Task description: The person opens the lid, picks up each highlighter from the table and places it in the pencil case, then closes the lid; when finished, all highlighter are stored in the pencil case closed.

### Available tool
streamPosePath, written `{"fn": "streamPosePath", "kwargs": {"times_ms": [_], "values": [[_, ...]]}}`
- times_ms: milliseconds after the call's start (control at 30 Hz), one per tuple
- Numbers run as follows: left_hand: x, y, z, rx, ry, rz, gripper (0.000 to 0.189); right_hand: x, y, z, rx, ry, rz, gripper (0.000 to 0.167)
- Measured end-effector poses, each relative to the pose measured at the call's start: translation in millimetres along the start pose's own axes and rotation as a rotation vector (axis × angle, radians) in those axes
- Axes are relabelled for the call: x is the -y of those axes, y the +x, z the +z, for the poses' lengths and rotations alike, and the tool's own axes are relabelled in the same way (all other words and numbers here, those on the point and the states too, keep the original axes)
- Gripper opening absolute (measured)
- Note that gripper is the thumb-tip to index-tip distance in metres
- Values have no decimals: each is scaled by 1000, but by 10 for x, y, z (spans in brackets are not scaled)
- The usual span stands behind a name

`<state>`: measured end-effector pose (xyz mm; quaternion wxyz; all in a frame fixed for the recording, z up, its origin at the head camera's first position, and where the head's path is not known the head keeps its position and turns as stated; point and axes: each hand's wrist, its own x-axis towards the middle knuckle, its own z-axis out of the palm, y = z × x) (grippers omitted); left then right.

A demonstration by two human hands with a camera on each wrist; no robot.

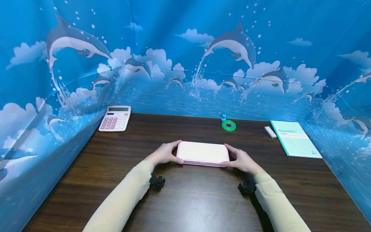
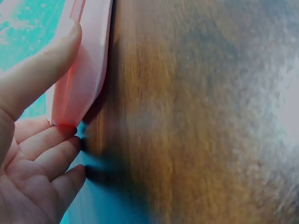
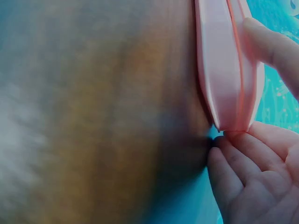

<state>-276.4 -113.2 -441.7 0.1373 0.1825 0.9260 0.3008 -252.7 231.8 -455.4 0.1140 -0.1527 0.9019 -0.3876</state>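
A flat pink pencil case (image 1: 203, 152) with a pale top and rounded corners lies crosswise in the middle of the dark wooden table (image 1: 191, 199). Its left end is held by my left hand (image 1: 166, 153), thumb on the front side and fingers round the end. At the opposite end my right hand (image 1: 241, 159) grips it the same way. In the left wrist view the case's pink side (image 2: 88, 70) shows between thumb and fingertips. A thin orange-pink seam runs along the side of the case (image 3: 224, 70) in the right wrist view.
A white calculator (image 1: 115, 118) lies at the back left. Near the back edge are a small blue object (image 1: 223, 117) and a green disc (image 1: 229, 125). To the right lie a white eraser-like block (image 1: 270, 132) and a mint notepad (image 1: 295, 139). A dolphin-print curtain (image 1: 162, 90) surrounds the table.
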Motion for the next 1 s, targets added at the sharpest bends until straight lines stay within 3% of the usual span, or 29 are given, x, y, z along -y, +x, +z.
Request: {"fn": "streamPosePath", "kwargs": {"times_ms": [367,800,900,1000], "values": [[-74,-12,33,-2,59,-28,100,50,-20,4,0,-83,-1,98],[-45,-7,58,60,-9,-40,102,107,7,6,-2,-186,27,97],[-14,-26,57,32,-10,-35,101,119,9,7,-12,-212,32,96],[9,-70,17,-55,20,-19,93,131,-5,-25,-67,-230,28,89]]}}
